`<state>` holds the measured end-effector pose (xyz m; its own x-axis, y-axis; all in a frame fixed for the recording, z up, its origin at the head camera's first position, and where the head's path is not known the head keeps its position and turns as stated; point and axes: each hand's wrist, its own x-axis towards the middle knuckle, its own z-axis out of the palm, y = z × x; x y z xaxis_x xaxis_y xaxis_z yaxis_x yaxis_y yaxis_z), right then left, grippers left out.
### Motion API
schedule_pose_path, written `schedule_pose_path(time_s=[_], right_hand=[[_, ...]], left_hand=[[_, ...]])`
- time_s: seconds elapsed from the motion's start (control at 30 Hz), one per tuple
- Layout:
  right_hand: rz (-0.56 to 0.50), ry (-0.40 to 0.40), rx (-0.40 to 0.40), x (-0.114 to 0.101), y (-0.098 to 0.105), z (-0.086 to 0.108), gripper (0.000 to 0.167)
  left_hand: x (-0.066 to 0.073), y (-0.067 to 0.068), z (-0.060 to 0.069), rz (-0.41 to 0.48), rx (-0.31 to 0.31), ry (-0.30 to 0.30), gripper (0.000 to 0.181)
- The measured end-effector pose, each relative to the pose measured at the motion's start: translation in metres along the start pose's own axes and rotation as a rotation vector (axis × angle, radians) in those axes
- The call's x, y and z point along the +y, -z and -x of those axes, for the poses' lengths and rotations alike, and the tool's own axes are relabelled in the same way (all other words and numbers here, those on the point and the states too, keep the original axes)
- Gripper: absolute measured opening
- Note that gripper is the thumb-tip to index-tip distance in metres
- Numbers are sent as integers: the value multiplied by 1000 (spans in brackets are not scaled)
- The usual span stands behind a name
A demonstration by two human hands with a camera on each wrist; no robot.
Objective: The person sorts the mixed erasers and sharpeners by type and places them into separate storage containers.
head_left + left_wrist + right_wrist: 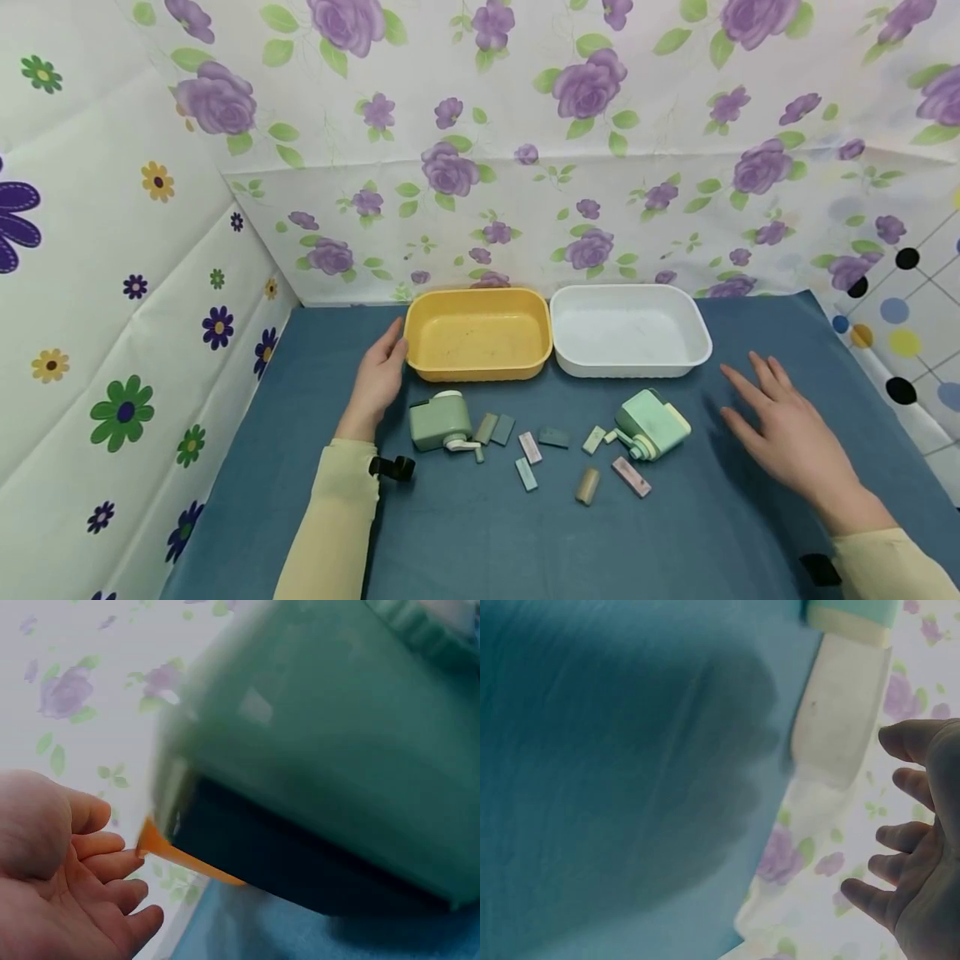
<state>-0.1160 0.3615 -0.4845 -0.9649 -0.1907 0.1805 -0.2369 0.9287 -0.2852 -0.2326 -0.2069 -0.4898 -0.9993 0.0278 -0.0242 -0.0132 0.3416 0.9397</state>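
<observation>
My left hand is at the left end of the yellow tray, its fingers against or very near the rim. In the left wrist view its fingers are loosely bent beside the tray's orange-looking edge. Over the cloth, to the right of the white tray, hovers my right hand, fingers spread and holding nothing. A dark green crank pencil sharpener stands near the left wrist and fills much of that wrist's view. Between the right hand and the loose blocks lies a mint-green crank sharpener, tilted.
Several small eraser-like blocks are scattered between the sharpeners, among them a pink one, a tan one and a dark teal one. Blue cloth covers the table. Behind both trays rises a flowered sheet.
</observation>
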Motion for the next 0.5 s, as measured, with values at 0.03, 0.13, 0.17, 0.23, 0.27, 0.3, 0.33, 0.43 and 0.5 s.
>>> schedule_pose_path(time_s=[0.03,0.13,0.17,0.23,0.27,0.3,0.33,0.43,0.5], right_hand=[[-7,16,18,-4,1,0,73],[-16,66,57,-14,3,0,74],[-19,83,65,-18,4,0,75],[-22,112,75,-24,5,0,75],[-21,124,76,-27,6,-1,76],[-22,136,78,-30,7,-1,76],[-24,147,78,-33,8,-1,76],[-21,179,70,-40,10,-3,77],[-17,200,62,-45,11,-3,78]], left_hand=[[-1,0,-1,-11,-2,7,56],[-5,-1,-3,-46,-17,19,56],[-6,-1,-3,-58,-20,20,56],[-8,-1,-4,-83,-28,20,56],[-8,-1,-5,-94,-33,16,56],[-9,-1,-5,-103,-36,10,57],[-9,-1,-6,-116,-41,5,57],[-9,-2,-8,-143,-50,-14,57],[-10,-3,-11,-171,-54,-30,57]])
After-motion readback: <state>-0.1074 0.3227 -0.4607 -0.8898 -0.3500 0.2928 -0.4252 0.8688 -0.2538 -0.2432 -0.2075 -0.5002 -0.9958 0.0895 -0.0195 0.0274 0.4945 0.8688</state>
